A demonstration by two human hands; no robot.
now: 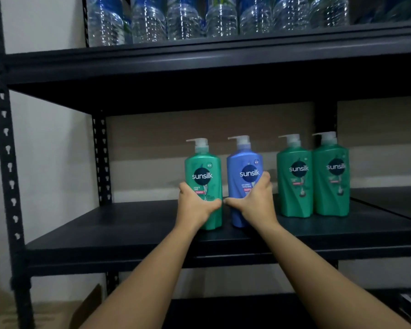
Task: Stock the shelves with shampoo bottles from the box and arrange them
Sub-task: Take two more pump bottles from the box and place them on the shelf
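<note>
Both hands are clamped on pump bottles standing upright on the black shelf (128, 224): the left hand (195, 205) curls round the green Sunsilk shampoo bottle (203, 176), the right hand (254, 200) round the blue Sunsilk shampoo bottle (243, 167) just beside it. Two more green Sunsilk bottles (312, 176) stand touching, farther right. Clear water bottles (183, 20) fill the shelf above.

Dim room, pale wall (45, 143), black metal rack (7, 162), water bottles (183, 20) above.
</note>
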